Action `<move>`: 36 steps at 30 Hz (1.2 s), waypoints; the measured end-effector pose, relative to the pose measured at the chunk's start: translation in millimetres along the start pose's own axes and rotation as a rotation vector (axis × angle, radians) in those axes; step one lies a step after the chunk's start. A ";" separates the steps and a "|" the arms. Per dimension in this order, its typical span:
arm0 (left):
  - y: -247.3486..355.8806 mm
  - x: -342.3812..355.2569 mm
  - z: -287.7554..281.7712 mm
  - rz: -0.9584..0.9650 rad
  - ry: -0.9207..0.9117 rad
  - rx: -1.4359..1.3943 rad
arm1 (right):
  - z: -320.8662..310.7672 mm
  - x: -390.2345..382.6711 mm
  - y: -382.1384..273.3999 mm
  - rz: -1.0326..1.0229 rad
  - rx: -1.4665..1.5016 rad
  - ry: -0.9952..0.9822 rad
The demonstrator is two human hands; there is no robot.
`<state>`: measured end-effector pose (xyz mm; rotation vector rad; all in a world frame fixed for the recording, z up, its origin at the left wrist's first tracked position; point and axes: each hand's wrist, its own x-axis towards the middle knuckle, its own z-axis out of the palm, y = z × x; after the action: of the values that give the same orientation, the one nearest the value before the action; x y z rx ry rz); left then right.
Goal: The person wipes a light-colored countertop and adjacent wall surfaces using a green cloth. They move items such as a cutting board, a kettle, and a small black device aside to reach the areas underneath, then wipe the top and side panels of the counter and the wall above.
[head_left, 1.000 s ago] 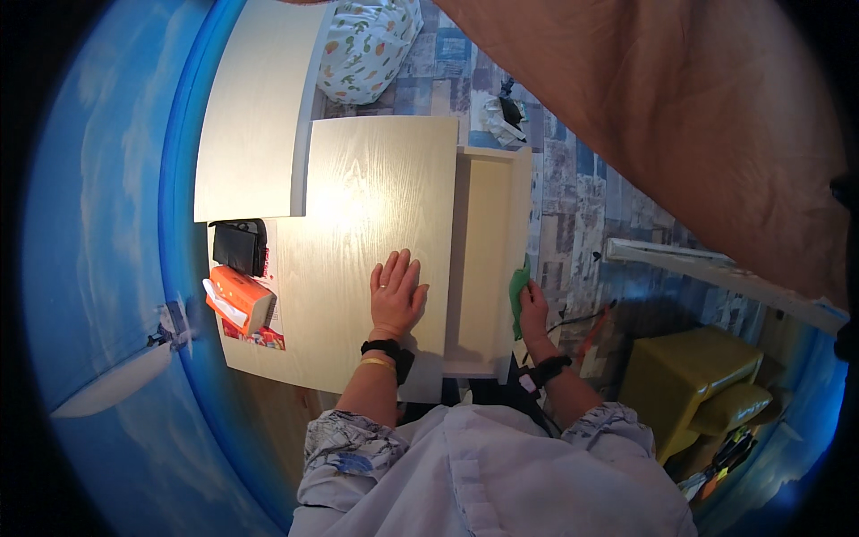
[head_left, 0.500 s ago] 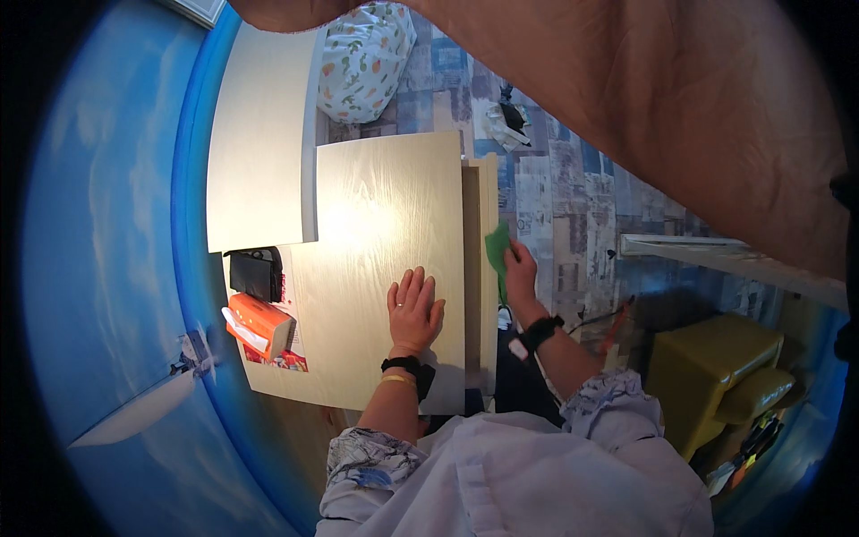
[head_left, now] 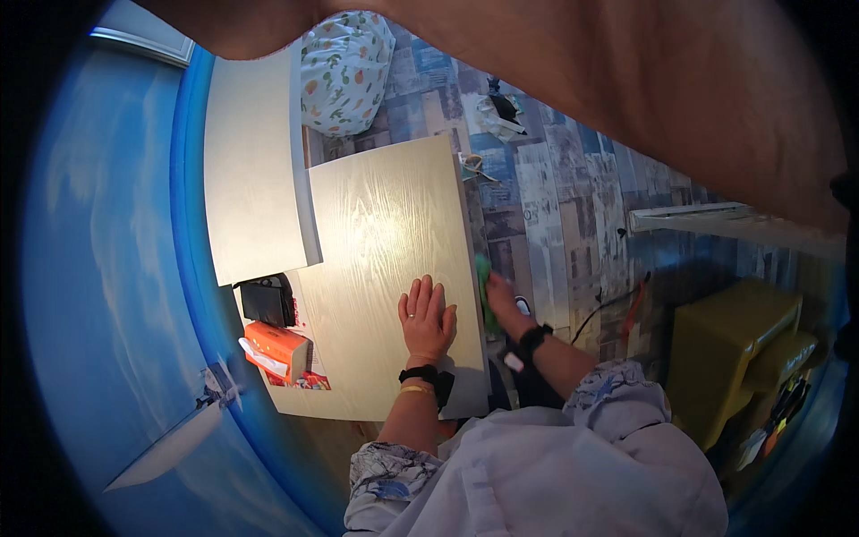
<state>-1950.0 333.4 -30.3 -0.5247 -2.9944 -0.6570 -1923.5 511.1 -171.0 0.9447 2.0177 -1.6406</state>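
Note:
A pale wood-grain desk (head_left: 380, 215) fills the middle of the view. My left hand (head_left: 428, 324) lies flat on its top near the right edge, fingers stretched out, with a ring on one finger. Beside that edge, off the desktop, my right hand (head_left: 504, 300) grips a green cloth (head_left: 486, 295). The cloth is against or close to the desk's side; part of it is hidden by the hand. No drawer gap shows along this edge.
At the desk's left stand an orange tissue pack (head_left: 279, 351) and a black case (head_left: 267, 301), beside a pale raised shelf unit (head_left: 250, 170). A patterned bag (head_left: 347, 72) sits beyond. Crumpled stuff (head_left: 499, 116) lies on the floor; a yellow-green seat (head_left: 734, 349) stands at right.
The drawer that stood out along the desk's right edge is pushed in. My right hand has moved down and left with the cloth, while my left hand stays on the desktop.

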 end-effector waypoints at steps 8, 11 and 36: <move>3.3 1.6 -4.1 -0.001 -0.020 0.013 | 8.4 48.0 -55.3 -0.151 0.292 -0.039; 3.8 1.8 -4.3 0.002 -0.013 0.007 | -10.3 99.9 -147.8 -0.281 0.397 -0.020; 2.4 2.9 -4.6 -0.036 0.005 -0.022 | 1.6 104.3 -265.0 -1.250 -0.900 0.354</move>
<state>-1952.1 334.5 -24.8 -0.4714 -3.0021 -0.6939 -2182.2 511.6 -51.9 -0.5291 3.3984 -0.6078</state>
